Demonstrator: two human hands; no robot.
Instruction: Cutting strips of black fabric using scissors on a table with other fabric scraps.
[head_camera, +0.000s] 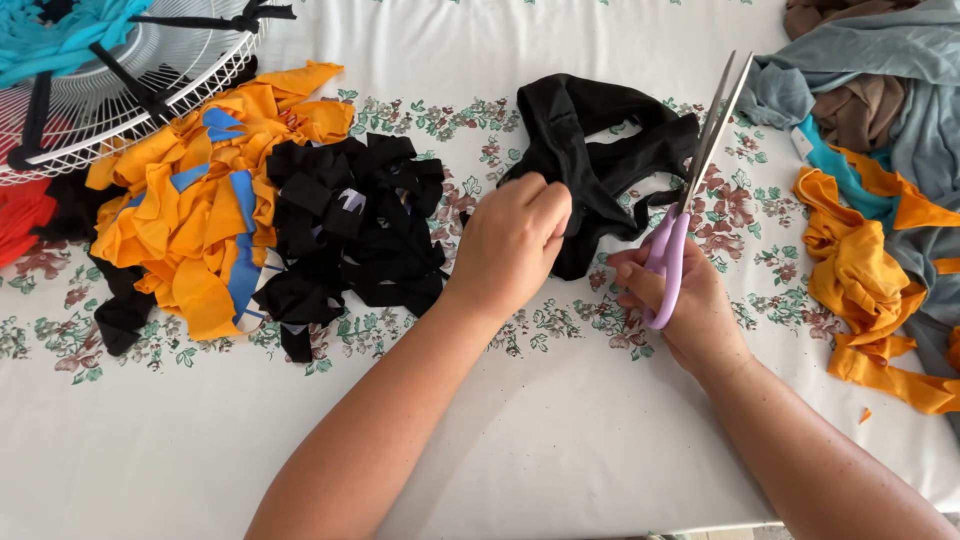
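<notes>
Starting over at 10 o'clock, there's a white wire fan guard (150, 75) with black fabric strips tied across it and some teal cloth (60, 30) woven in, plus a bit of red fabric (20, 215) peeking out under it at the 9 o'clock edge. Next to that sits a pile of orange fabric strips with a few blue ones mixed in (190, 215), and touching it on the 3 o'clock side is a heap of cut black fabric strips (350, 235). Everything lies on a white tablecloth with a floral band (500, 440).

Dead center, the left hand (510, 245) has its fingers curled tight, pinching a bunched edge of the black stretchy garment piece (600, 150), which spreads away toward 12 to 1 o'clock, flat on the cloth. Just beside it at 3 o'clock, the right hand (685, 300) has thumb and fingers through the loops of the lilac-handled scissors (690, 195). The blades point up toward 1 o'clock, only slightly parted, lying along the garment's right edge.

Far over at 2 to 4 o'clock there's a heap of grey-blue and brown fabric (880, 80) with more loose orange strips (860, 290) trailing down.
</notes>
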